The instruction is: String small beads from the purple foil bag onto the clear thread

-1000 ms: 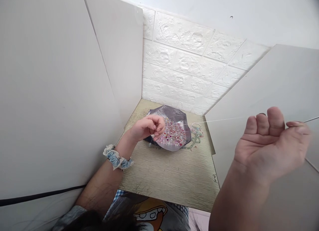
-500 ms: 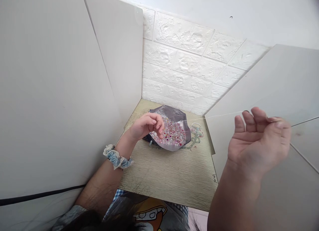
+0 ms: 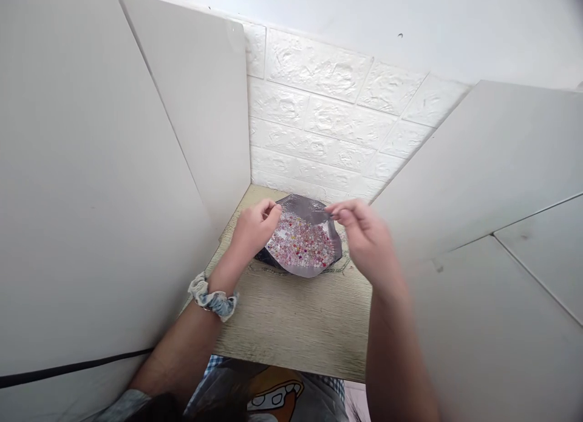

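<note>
My left hand (image 3: 257, 224) is at the left rim of the bead bag, thumb and fingers pinched together; what they hold is too small to make out. A blue and white scrunchie (image 3: 214, 297) circles that wrist. My right hand (image 3: 364, 234), slightly blurred, is at the bag's right rim with its fingertips pinched. The fine pale thread seen in it a moment earlier hardly shows now. Between my hands lies the open grey bag (image 3: 307, 211), its mouth folded wide. Inside is a heap of small pink, white and red beads (image 3: 303, 243).
The bag rests on a small wooden tabletop (image 3: 296, 325). Part of a green beaded strand (image 3: 341, 265) lies beside it. White panels (image 3: 200, 94) stand to the left and right, and a white brick-pattern wall (image 3: 319, 118) closes the back.
My right hand has come in from far right, where it drew the thread out taut, to the bag's right rim. My left hand has turned and moved slightly left, fingers now pinched.
</note>
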`<state>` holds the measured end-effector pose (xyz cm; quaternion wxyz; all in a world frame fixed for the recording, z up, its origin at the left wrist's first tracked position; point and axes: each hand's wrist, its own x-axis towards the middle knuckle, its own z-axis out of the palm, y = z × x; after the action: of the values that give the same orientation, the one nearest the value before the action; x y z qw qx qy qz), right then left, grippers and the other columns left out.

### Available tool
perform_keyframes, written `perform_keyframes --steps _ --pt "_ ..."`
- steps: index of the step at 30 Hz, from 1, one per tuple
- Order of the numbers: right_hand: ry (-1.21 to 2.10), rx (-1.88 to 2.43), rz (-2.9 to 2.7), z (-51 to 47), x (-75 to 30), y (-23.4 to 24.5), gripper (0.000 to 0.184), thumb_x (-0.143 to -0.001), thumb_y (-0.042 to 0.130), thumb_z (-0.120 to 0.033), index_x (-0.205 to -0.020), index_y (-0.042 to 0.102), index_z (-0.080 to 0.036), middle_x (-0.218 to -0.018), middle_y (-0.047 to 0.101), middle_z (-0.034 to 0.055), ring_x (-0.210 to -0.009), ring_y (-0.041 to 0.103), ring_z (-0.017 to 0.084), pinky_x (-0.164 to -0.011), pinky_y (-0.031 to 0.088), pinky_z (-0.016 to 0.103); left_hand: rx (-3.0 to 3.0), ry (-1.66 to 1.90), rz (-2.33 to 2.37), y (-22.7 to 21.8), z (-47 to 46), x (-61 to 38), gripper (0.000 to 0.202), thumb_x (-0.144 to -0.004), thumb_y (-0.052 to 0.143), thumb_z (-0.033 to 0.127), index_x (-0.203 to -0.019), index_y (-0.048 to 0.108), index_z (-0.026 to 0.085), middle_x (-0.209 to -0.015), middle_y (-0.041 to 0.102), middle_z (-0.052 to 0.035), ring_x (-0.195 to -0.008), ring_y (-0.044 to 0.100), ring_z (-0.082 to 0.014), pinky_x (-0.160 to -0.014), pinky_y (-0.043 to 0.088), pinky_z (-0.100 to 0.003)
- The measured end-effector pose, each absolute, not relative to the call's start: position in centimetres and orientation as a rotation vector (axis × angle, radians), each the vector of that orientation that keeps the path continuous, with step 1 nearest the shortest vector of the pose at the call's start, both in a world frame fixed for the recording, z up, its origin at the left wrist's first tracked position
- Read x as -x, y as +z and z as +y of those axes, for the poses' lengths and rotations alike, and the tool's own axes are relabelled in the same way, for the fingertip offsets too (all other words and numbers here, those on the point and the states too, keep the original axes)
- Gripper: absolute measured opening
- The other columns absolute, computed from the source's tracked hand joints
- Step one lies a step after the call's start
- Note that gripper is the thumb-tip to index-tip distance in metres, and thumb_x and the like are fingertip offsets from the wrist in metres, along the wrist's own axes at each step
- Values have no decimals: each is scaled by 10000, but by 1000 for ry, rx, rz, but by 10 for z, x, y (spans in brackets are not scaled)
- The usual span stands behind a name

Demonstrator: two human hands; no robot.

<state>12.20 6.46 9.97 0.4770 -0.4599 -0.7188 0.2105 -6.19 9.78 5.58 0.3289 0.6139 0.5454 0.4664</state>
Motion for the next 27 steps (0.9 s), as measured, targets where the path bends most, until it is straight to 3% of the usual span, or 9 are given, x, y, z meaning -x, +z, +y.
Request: perform_keyframes --steps 4,7,11,14,18,23,27 --pt "405 1220 -1960 78 -111 70 209 -834 346 -222 -802 552 -200 -938 578 42 -887 519 155 -776 400 313 -1836 1264 1576 54 97 57 212 -772 397 326 -721 529 168 -730 567 -12 -701 510 -135 -669 388 -260" --pt "384 1222 -2010 79 -103 58 214 -830 355 -228 -786 562 -201 -1057 526 59 -1003 473 169 -847 371 336 -1779 1265 1338 55 95 53 202 -787 399 311 -849 526 168 -839 572 -27 -815 516 -146 -746 388 -267" --pt "313 1166 -2015 76 -95 53 220 -833 365 -244 -824 583 -217 -1142 469 63 -1104 394 173 -907 337 365 -1479 1105 887 54 93 48 256 -801 398 324 -973 485 157 -871 551 -38 -836 524 -138 -753 408 -269" --pt "230 1115 -1991 78 -89 47 229 -837 361 -230 -829 589 -215 -1143 475 65 -1096 393 167 -918 332 358 -1328 937 696 52 95 48 260 -799 398 355 -906 498 140 -716 514 -12 -658 524 -114 -632 424 -258" --pt "177 1136 -1884 80 -85 39 223 -840 360 -233 -857 582 -219 -1102 506 63 -1052 432 165 -895 351 349 -1290 856 692 51 98 54 234 -796 411 366 -818 490 147 -513 295 63 -415 317 -50 -413 276 -191" --pt "200 1137 -1773 78 -82 37 218 -843 346 -236 -817 560 -204 -1026 538 66 -1010 467 160 -855 375 324 -1481 853 844 56 97 56 265 -792 414 381 -681 471 148 -511 281 56 -447 260 -52 -422 220 -190" --pt "206 1154 -1757 81 -83 34 219 -843 316 -224 -814 531 -194 -957 552 68 -959 485 157 -839 373 309 -1619 903 986 58 95 53 251 -771 438 379 -674 480 152 -558 369 36 -504 326 -70 -470 277 -197"
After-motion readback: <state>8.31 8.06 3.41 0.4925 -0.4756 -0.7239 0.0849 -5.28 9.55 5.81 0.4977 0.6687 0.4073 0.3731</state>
